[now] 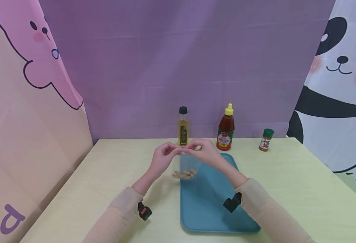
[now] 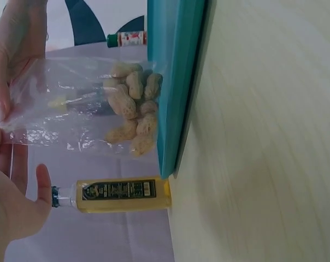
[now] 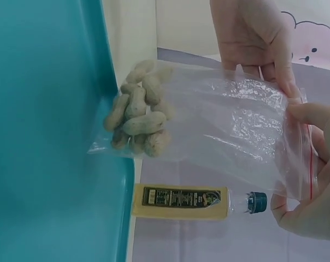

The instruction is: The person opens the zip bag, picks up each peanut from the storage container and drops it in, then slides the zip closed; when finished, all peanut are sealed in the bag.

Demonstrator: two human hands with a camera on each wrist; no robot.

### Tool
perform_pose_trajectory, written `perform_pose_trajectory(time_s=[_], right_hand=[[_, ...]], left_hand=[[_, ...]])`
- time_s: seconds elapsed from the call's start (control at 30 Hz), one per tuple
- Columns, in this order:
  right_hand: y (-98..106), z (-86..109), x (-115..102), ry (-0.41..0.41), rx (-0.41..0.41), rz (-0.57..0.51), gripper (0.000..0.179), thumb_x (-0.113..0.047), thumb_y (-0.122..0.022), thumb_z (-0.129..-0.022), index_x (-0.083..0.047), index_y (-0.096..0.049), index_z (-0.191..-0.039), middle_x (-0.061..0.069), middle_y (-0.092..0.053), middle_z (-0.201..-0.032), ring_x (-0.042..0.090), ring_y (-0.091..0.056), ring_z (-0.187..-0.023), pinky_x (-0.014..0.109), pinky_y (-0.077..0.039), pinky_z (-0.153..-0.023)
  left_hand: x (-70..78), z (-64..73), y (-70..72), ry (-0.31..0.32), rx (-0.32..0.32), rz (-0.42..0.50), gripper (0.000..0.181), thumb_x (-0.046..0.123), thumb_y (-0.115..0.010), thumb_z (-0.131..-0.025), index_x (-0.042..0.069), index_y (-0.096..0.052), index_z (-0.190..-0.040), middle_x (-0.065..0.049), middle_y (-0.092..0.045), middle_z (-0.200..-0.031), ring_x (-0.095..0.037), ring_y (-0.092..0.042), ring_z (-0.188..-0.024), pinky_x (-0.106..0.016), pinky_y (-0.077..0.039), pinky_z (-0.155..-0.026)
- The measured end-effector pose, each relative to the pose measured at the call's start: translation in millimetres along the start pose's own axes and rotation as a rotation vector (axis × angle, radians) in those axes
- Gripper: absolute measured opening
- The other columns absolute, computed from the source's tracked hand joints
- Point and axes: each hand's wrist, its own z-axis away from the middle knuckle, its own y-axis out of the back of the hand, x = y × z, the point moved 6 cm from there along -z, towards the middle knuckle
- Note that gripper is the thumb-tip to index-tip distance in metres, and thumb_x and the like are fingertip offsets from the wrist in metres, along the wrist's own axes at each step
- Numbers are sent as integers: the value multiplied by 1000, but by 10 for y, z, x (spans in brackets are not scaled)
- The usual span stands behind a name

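A clear zip bag (image 3: 219, 120) with a red line along its top hangs between my two hands. Several unshelled peanuts (image 3: 143, 117) lie in its lower end. My left hand (image 1: 162, 158) pinches the top edge of the bag between thumb and fingers. Close beside it, my right hand (image 1: 205, 152) pinches the same edge, the fingertips of both hands nearly meeting. In the head view the peanuts hang near the left edge of the blue tray (image 1: 208, 202), above the table. Whether the bag's seal is closed cannot be made out.
An oil bottle (image 1: 183, 128) with a dark cap stands behind the hands. To its right are a red sauce bottle (image 1: 225, 130) with a yellow tip and a small green-capped jar (image 1: 266, 140). A purple cloth (image 1: 153, 67) hangs behind the pale table (image 1: 120, 168).
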Motion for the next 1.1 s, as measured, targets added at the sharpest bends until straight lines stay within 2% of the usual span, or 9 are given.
perform_pose_trajectory(time_s=[0.1, 0.27, 0.53, 0.8, 1.1], right_hand=[[20, 8, 18, -2, -12, 24, 16, -30, -68, -87, -17, -74, -94, -2, -67, -88, 15, -57, -83, 27, -52, -71], [74, 13, 38, -5, -11, 37, 17, -31, -67, -87, -17, -73, -94, -2, -67, -88, 15, -57, -84, 28, -52, -75], [156, 79, 14, -1, -11, 28, 16, -30, -68, -86, -16, -74, -92, -2, -67, -86, 16, -55, -81, 29, -51, -68], [195, 125, 74, -7, -10, 83, 14, -27, -68, -86, -17, -75, -91, -3, -68, -86, 15, -53, -77, 27, -46, -64], [247, 194, 93, -1, 18, 109, 14, -29, -68, -86, -17, -74, -91, -4, -69, -82, 12, -55, -75, 27, -47, -65]], left_hand=[[-128, -54, 1, 5, 25, -54, 18, 14, -62, -91, -3, -64, -96, -17, -67, -93, -8, -61, -81, -29, -53, -84], [-148, -92, -8, -6, 73, -102, 20, 21, -65, -89, 2, -67, -95, -13, -68, -91, -7, -59, -82, -23, -49, -77], [-147, -87, 30, 12, 103, -68, 17, 19, -65, -89, 3, -66, -94, -8, -67, -87, -19, -62, -84, -31, -52, -77], [-168, -100, 100, 10, 131, -49, 16, 14, -65, -88, -2, -66, -93, -13, -68, -89, -15, -64, -81, -20, -51, -72], [-173, -106, 194, 61, 166, -40, 17, 10, -65, -88, -6, -65, -94, -17, -67, -88, -8, -60, -75, -17, -49, -67]])
